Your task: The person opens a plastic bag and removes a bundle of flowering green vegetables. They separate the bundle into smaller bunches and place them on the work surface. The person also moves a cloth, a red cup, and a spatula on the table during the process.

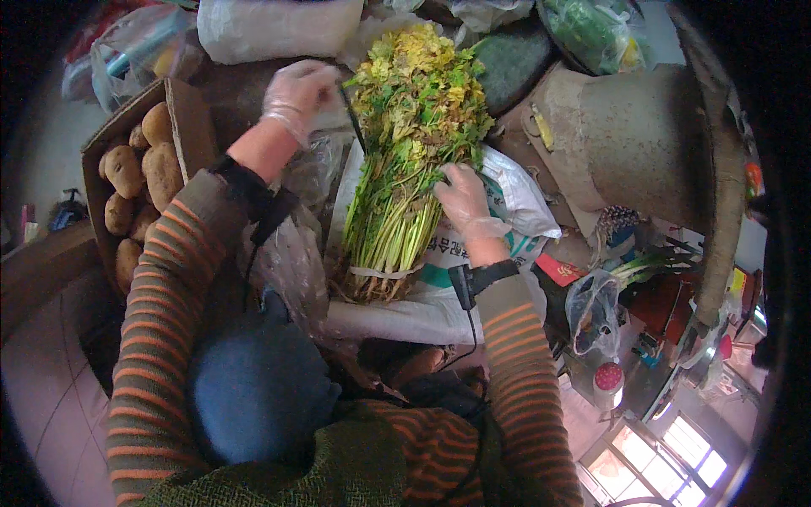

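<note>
A large bunch of leafy celery (405, 158) lies on a white woven sack (393, 320) in front of me. Its leaves at the far end are yellowed and partly brown, while the stalks are green. A pale band (385, 271) circles the stalks close to their roots. My left hand (301, 98), in a clear plastic glove, is raised at the upper left of the leaves, its fingers closed at the top of a thin dark strip (355, 123). Also gloved, my right hand (466, 196) grips the bunch's right side with curled fingers.
To the left stands a cardboard box (179, 130) of potatoes (163, 171). Crumpled clear plastic (288, 266) lies beside the sack. A large grey cylindrical container (646, 142) is at the right, near a thin plastic bag (593, 310) and green onions (659, 263). Filled bags (279, 28) line the back.
</note>
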Motion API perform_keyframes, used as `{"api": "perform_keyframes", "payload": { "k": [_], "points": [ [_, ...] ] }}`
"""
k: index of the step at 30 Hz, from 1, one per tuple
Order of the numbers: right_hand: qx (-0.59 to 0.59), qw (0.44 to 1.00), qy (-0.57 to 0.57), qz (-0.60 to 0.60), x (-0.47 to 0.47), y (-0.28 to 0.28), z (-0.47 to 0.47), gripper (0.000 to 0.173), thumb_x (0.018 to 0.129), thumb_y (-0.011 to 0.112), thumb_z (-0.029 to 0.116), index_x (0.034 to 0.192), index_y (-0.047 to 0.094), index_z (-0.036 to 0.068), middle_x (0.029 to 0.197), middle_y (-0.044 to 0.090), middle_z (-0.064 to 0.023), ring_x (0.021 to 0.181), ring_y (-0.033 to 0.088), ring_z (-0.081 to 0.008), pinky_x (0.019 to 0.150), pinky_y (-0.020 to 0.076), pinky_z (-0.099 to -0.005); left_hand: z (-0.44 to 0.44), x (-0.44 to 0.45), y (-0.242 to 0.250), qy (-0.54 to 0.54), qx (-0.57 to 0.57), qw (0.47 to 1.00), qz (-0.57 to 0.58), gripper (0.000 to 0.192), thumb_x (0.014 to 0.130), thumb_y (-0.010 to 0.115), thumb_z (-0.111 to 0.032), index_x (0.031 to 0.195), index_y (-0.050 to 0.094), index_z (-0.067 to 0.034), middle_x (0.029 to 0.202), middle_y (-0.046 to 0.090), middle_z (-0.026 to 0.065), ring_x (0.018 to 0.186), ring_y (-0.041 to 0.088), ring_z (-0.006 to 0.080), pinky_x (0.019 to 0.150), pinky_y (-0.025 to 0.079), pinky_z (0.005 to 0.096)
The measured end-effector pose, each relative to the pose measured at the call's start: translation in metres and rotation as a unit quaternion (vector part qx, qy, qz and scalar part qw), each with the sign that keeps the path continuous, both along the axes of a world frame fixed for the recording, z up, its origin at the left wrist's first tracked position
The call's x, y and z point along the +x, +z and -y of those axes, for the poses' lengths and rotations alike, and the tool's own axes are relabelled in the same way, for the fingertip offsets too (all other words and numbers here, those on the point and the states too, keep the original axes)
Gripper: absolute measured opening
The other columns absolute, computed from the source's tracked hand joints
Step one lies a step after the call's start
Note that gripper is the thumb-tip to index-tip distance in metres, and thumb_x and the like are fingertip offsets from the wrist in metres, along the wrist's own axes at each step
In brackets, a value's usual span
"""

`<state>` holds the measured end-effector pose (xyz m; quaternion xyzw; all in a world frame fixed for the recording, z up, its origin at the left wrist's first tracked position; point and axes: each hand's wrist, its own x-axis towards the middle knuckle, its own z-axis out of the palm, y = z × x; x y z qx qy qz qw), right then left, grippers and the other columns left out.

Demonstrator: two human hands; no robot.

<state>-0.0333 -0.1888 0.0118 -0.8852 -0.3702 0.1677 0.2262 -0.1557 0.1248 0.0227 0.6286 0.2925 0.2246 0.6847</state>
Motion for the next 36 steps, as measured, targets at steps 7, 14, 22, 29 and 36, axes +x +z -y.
{"api": "perform_keyframes", "payload": {
  "k": [7, 14, 22, 29, 36],
  "points": [
    [-0.017, 0.909, -0.365, -0.201, 0.018, 0.006, 0.068, 0.024, 0.084, 0.064, 0.023, 0.099, 0.065, 0.004, 0.084, 0.064, -0.0079, 0.067, 0.061, -0.0169, 0.058, 0.0496, -0.031, -0.034, -0.017, -0.044, 0.165, -0.146, 0.97, -0.1, 0.065, 0.08, 0.072, -0.013, 0.135, 0.039, -0.001, 0.117, 0.052, 0.0134, 0.083, 0.06, 0.0226, 0.069, 0.053, 0.0333],
    [0.023, 0.936, -0.203, -0.287, -0.055, 0.006, 0.057, 0.038, 0.082, 0.069, 0.033, 0.102, 0.061, 0.001, 0.093, 0.068, -0.0148, 0.078, 0.066, -0.0272, 0.07, 0.0522, -0.0371, 0.086, -0.039, -0.018, -0.161, -0.233, 0.944, -0.172, 0.04, 0.078, 0.075, -0.017, 0.113, 0.06, -0.007, 0.098, 0.064, 0.0044, 0.081, 0.06, 0.0155, 0.064, 0.047, 0.0296],
    [0.079, 0.99, 0.02, -0.114, -0.132, 0.013, -0.027, 0.055, 0.075, 0.066, 0.022, 0.123, 0.047, 0.005, 0.094, 0.064, -0.0241, 0.087, 0.061, -0.0447, 0.073, 0.0478, -0.0509, 0.126, -0.075, -0.014, -0.22, -0.341, 0.895, -0.187, 0.061, 0.077, 0.076, -0.013, 0.13, 0.048, -0.003, 0.107, 0.066, 0.01, 0.094, 0.064, 0.0212, 0.082, 0.052, 0.0374],
    [0.241, 0.906, -0.124, -0.326, -0.107, 0.006, -0.006, 0.041, 0.088, 0.066, 0.016, 0.125, 0.054, 0.003, 0.093, 0.065, -0.0067, 0.083, 0.062, -0.0122, 0.066, 0.0502, -0.0259, 0.106, -0.086, -0.059, -0.07, -0.239, 0.945, -0.21, 0.03, 0.08, 0.064, -0.007, 0.109, 0.061, 0.0, 0.091, 0.067, 0.0108, 0.078, 0.065, 0.0235, 0.071, 0.053, 0.0392],
    [-0.019, 0.966, -0.143, -0.215, -0.106, 0.01, 0.002, 0.118, 0.069, 0.066, 0.071, 0.15, 0.014, 0.002, 0.138, 0.043, -0.0334, 0.122, 0.05, -0.0449, 0.104, 0.0385, -0.0423, 0.082, -0.101, -0.092, -0.174, 0.046, 0.918, -0.352, 0.02, 0.073, 0.067, -0.008, 0.092, 0.072, -0.008, 0.088, 0.068, 0.0158, 0.083, 0.066, 0.0328, 0.073, 0.051, 0.0416]
  ]
}}
